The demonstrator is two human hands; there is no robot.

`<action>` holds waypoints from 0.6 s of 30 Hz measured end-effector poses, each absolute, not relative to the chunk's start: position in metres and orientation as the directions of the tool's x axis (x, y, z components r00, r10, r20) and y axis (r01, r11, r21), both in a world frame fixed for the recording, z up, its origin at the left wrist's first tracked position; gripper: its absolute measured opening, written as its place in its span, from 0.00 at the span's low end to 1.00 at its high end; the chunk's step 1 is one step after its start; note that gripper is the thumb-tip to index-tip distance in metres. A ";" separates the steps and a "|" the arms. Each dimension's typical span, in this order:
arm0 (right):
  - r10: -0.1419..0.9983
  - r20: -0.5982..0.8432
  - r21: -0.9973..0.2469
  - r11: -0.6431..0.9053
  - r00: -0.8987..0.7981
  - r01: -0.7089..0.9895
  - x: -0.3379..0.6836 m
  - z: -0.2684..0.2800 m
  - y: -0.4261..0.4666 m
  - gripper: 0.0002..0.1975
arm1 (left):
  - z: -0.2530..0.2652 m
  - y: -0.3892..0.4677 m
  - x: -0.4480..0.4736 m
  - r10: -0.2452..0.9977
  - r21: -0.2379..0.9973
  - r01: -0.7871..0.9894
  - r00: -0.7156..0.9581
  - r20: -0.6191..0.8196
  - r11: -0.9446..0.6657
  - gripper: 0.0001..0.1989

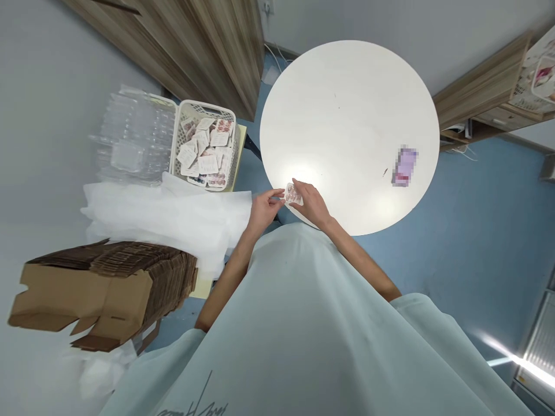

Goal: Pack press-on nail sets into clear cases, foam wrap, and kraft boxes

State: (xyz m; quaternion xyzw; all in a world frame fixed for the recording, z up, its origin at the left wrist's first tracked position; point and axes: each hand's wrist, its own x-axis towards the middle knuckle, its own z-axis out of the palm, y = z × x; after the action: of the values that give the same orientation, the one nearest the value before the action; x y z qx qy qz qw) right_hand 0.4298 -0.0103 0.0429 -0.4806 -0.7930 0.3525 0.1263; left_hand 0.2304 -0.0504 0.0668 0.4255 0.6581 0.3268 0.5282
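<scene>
A small clear plastic case (293, 194) with rows of small pinkish pieces is held over the near left edge of the round white table (347, 115). My right hand (313, 202) grips its right side, thumb below and fingers along the top. At the case's left edge, my left hand (264, 209) has its thumb and fingertips closed in on it. The pieces are too small to name.
Left of the table, a white basket (178, 136) holds several small carded packs. Beside it lie stacked clear plastic trays (134, 138), white foam sheets (165, 214) and folded cardboard boxes (87, 292). A blurred purple item (405, 166) lies on the table's right side.
</scene>
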 end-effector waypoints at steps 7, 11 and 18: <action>0.826 -0.292 -0.543 0.271 -0.482 0.795 0.397 -0.008 0.005 0.40 | 0.054 -0.067 0.179 0.890 0.863 0.220 -0.098 -0.445 0.455 0.21; 0.848 -0.308 -0.477 0.255 -0.431 0.841 0.392 -0.023 0.001 0.39 | 0.057 -0.066 0.149 0.887 0.866 0.194 -0.112 -0.448 0.462 0.21; 0.907 -0.237 -0.479 0.202 -0.347 0.854 0.380 -0.002 -0.004 0.36 | 0.063 -0.056 0.098 0.915 0.901 0.181 -0.167 -0.368 0.395 0.19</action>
State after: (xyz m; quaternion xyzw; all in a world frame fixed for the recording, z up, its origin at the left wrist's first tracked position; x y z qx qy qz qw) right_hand 0.3804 -0.0035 -0.0016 -0.5693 -0.7736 0.2740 0.0485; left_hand 0.0981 -0.0558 0.0628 0.4091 0.6696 0.3674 0.4993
